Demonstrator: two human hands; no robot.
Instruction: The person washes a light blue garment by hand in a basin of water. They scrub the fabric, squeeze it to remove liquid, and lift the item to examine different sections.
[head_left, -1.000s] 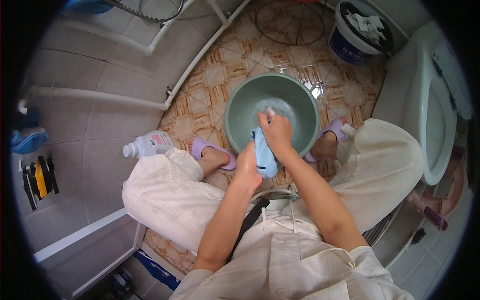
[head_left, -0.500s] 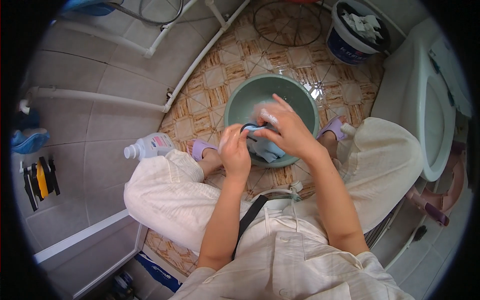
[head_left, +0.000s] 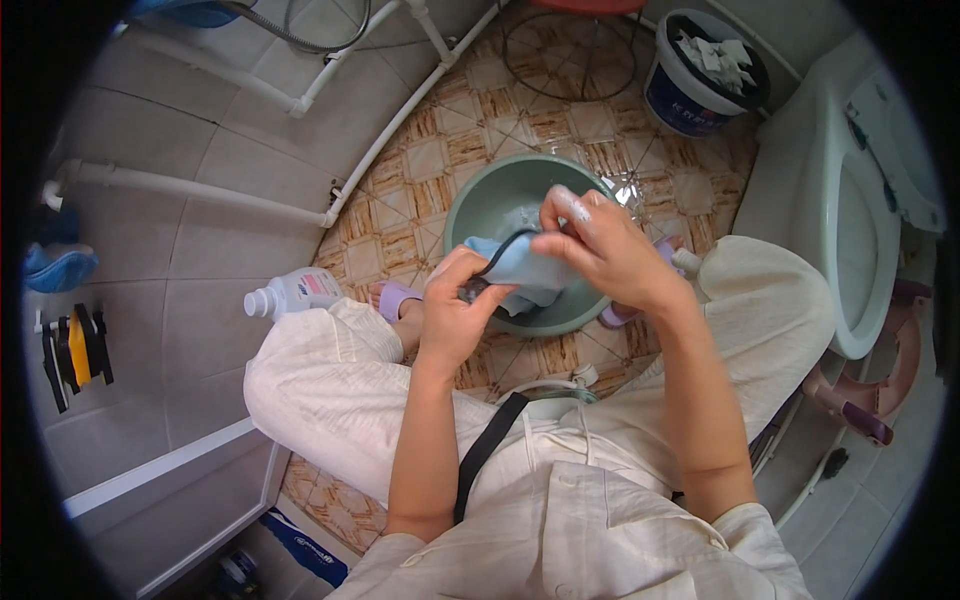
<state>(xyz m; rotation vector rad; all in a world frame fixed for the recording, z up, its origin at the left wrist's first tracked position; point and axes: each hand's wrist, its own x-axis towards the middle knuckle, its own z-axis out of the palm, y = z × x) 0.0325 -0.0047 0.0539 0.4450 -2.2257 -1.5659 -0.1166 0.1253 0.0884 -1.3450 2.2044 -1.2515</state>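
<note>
Between my hands a light blue cloth garment [head_left: 525, 264] with a dark edge band is stretched over the near part of a green basin [head_left: 462, 205]. My left hand [head_left: 458, 300] grips the dark band at its left end. Fingers curled, my right hand [head_left: 600, 240] pinches the cloth's right side; white suds cling to its fingers. The lower part of the cloth hangs into the basin, where some suds and water show. What exact kind of garment it is, I cannot tell.
A white bottle [head_left: 292, 292] stands left of the basin by my knee. A toilet [head_left: 860, 240] is at the right, with a bucket of crumpled paper [head_left: 690, 95] behind. A red-topped stool [head_left: 585, 6] stands at the far side. White pipes [head_left: 200, 193] run along the left wall.
My hands have moved apart, spreading the cloth and its dark band wider. The right hand has shifted right, and more of the blue fabric shows.
</note>
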